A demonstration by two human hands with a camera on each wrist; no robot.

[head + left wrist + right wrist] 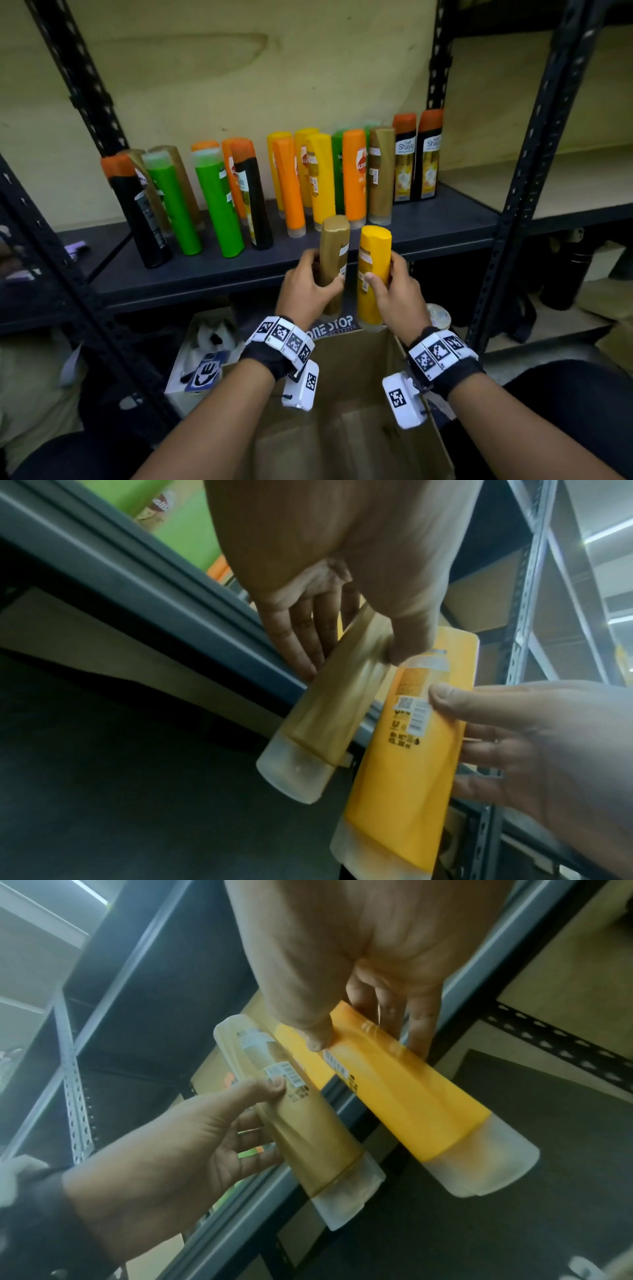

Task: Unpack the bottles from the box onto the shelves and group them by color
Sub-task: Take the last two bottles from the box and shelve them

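Left hand [305, 291] grips a gold bottle [334, 260], right hand [397, 294] a yellow bottle [373, 270]; both stand cap-down with frosted caps and barcode labels.

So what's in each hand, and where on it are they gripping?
The left hand grips a gold bottle around its middle. The right hand grips a yellow bottle around its middle too. Both bottles are cap-down.
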